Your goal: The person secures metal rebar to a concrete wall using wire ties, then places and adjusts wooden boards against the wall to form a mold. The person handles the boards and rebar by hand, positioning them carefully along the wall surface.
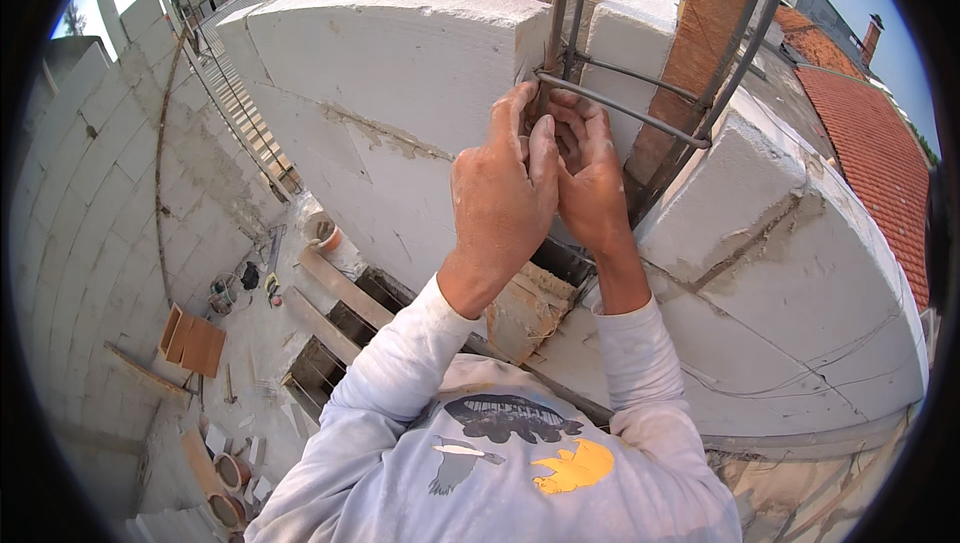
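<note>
My left hand (497,193) and my right hand (592,175) are raised close together at a column gap between white block walls. Fingers of both are curled in around a vertical steel bar (562,8), just below the corner of a steel stirrup (625,108). Whatever lies between the fingertips is hidden, so I cannot tell if it is the bar or something small. Left of my hands stands a white block wall (400,63), and to the right a second block wall (780,313) with mortar joints. A rusty-brown board (712,13) stands upright behind the stirrup.
Below the left wall, wooden planks (345,288) lie beside dark floor openings. A cardboard box (192,341), a orange-rimmed bucket (325,236), and round pots (232,473) sit on the dusty floor. Another block wall (90,213) rises far left. Loose wire (790,388) hangs on the right wall.
</note>
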`<state>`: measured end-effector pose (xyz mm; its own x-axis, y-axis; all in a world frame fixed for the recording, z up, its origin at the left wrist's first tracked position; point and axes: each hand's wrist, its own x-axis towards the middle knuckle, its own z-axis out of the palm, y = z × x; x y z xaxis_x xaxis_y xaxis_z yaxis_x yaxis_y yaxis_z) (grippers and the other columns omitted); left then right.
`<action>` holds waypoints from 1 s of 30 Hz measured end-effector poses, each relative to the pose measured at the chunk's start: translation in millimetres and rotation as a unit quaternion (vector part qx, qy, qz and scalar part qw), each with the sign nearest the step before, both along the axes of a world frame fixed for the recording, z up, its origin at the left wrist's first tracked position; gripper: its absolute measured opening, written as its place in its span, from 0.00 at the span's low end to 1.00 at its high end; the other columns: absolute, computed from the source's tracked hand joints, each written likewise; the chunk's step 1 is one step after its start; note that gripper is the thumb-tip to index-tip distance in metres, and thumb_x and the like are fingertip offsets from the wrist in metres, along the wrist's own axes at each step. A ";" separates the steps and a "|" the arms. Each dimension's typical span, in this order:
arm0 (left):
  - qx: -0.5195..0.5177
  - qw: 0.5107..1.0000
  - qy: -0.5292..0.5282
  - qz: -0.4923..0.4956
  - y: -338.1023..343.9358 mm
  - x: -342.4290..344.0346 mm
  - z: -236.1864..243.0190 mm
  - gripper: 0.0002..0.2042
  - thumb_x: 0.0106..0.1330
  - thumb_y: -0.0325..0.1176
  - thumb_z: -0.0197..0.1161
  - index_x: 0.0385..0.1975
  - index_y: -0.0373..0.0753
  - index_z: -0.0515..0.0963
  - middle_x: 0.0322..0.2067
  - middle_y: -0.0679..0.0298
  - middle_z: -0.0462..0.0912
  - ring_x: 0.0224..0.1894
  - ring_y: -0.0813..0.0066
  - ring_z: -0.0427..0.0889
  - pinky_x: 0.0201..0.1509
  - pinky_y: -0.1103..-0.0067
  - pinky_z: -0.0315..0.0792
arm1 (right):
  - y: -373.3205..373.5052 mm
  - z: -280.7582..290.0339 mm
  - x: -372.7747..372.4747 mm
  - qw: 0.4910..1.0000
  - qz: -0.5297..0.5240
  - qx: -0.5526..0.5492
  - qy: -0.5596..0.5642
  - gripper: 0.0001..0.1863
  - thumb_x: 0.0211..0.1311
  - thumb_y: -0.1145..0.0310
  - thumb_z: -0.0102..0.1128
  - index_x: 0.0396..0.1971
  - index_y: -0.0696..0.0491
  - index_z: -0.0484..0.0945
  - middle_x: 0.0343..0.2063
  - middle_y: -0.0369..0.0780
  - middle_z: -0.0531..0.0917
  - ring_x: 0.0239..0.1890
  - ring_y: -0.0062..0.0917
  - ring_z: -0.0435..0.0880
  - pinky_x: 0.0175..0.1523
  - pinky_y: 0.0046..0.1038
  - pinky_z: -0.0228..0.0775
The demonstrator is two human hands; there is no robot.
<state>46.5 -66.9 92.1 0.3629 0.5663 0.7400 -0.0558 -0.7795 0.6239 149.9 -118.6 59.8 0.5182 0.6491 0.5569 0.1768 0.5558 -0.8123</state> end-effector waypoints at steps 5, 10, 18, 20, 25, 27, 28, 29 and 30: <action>0.055 0.992 0.008 0.109 1.7 4.8 7.2 0.09 0.71 0.33 0.64 0.44 0.36 0.81 0.18 0.56 0.83 0.19 0.60 0.85 0.25 0.70 0.73 | 1.4 -24.7 -4.5 0.990 -0.133 -0.039 -0.041 0.15 0.72 0.75 0.56 0.55 0.62 0.77 0.52 0.45 0.82 0.55 0.30 0.84 0.60 0.31 0.75; 0.085 0.984 0.005 0.155 3.4 9.1 5.4 0.07 0.69 0.33 0.65 0.42 0.39 0.83 0.15 0.60 0.81 0.18 0.62 0.83 0.25 0.71 0.72 | -2.0 -13.6 -21.7 0.978 -0.192 -0.069 -0.043 0.15 0.72 0.75 0.54 0.55 0.62 0.78 0.51 0.47 0.84 0.53 0.34 0.85 0.60 0.32 0.75; 0.107 0.976 0.011 0.191 16.7 9.3 1.7 0.04 0.65 0.32 0.69 0.37 0.42 0.84 0.11 0.67 0.78 0.13 0.72 0.78 0.21 0.75 0.68 | -110.4 41.4 -56.4 0.951 -0.098 -0.129 -0.265 0.21 0.66 0.74 0.66 0.59 0.60 0.78 0.49 0.51 0.86 0.52 0.41 0.87 0.58 0.34 0.78; 0.118 0.978 -0.005 0.172 13.5 8.3 7.1 0.04 0.64 0.31 0.70 0.36 0.42 0.84 0.11 0.69 0.77 0.12 0.75 0.76 0.20 0.76 0.66 | -183.1 81.0 -54.7 0.955 -0.025 -0.102 -0.277 0.22 0.71 0.69 0.60 0.61 0.61 0.75 0.50 0.50 0.85 0.54 0.38 0.86 0.60 0.34 0.77; 0.158 0.978 -0.009 0.138 19.8 8.4 7.4 0.04 0.64 0.30 0.71 0.35 0.43 0.83 0.10 0.70 0.76 0.11 0.78 0.74 0.18 0.78 0.64 | -252.7 191.6 22.8 0.880 -0.296 -0.107 -0.357 0.28 0.81 0.57 0.48 0.68 0.62 0.67 0.55 0.49 0.83 0.58 0.32 0.83 0.66 0.35 0.76; 0.178 0.970 0.019 0.164 29.0 -3.8 5.0 0.04 0.64 0.29 0.71 0.35 0.43 0.83 0.10 0.70 0.76 0.11 0.79 0.75 0.18 0.79 0.64 | -206.5 213.2 62.2 0.805 -0.375 -0.187 -0.420 0.31 0.79 0.53 0.51 0.68 0.62 0.67 0.57 0.51 0.82 0.58 0.35 0.83 0.67 0.36 0.75; 0.183 0.971 0.020 0.152 28.5 -2.8 5.7 0.04 0.64 0.29 0.71 0.35 0.43 0.83 0.10 0.70 0.76 0.11 0.79 0.75 0.18 0.80 0.64 | -198.7 224.4 83.4 0.797 -0.360 -0.239 -0.422 0.32 0.79 0.51 0.51 0.70 0.61 0.66 0.58 0.51 0.80 0.61 0.35 0.81 0.69 0.37 0.72; 0.187 0.974 0.009 0.130 26.9 0.6 7.4 0.04 0.64 0.29 0.71 0.35 0.43 0.83 0.11 0.70 0.77 0.11 0.79 0.75 0.18 0.80 0.64 | -199.7 230.5 99.1 0.785 -0.350 -0.291 -0.421 0.33 0.79 0.50 0.51 0.71 0.60 0.65 0.60 0.51 0.79 0.64 0.35 0.79 0.72 0.39 0.70; 0.188 0.975 -0.008 0.116 25.9 3.6 9.1 0.04 0.63 0.29 0.71 0.35 0.43 0.82 0.11 0.70 0.77 0.11 0.79 0.75 0.18 0.80 0.65 | -193.1 227.3 99.9 0.791 -0.330 -0.305 -0.416 0.35 0.78 0.49 0.52 0.72 0.59 0.64 0.60 0.51 0.78 0.64 0.36 0.79 0.71 0.39 0.70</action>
